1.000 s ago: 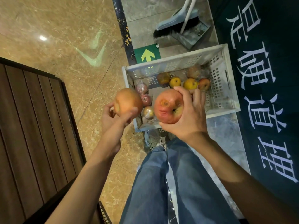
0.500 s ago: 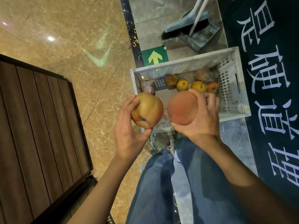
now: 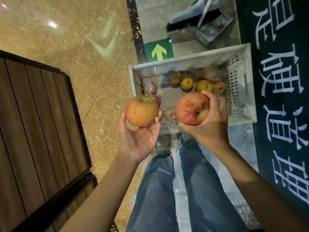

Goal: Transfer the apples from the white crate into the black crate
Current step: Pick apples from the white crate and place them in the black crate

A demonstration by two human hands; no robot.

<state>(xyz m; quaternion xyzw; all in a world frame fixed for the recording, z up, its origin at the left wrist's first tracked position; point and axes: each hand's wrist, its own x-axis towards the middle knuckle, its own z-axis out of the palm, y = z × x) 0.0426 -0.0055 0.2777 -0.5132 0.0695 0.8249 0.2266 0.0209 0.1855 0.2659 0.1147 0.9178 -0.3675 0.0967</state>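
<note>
Two large apples are held above the near edge of the white perforated plastic crate [image 3: 242, 91]: a yellow-orange apple [image 3: 141, 111] rests in the upturned, cupped left hand [image 3: 139, 139], and a bruised red apple [image 3: 192, 108] is wrapped by the fingers of the right hand [image 3: 212, 121]. Inside the crate, several small yellow and brownish apples [image 3: 186, 83] cluster along its far wall, with plastic-wrapped fruit [image 3: 150, 87] at its left side. Beyond the crate stand a green arrow sign [image 3: 158, 50] and a grey dustpan [image 3: 209, 29].

floor [image 3: 66, 39]: tan marble, glossy | panel [image 3: 33, 131]: dark slatted wood, left edge | arrow sign [image 3: 158, 50]: green, yellow arrow, on floor | broom [image 3: 187, 15] and dustpan [image 3: 210, 30]: top edge | mat [image 3: 280, 97]: dark, white characters, right edge | jeans [image 3: 184, 190]: blue
</note>
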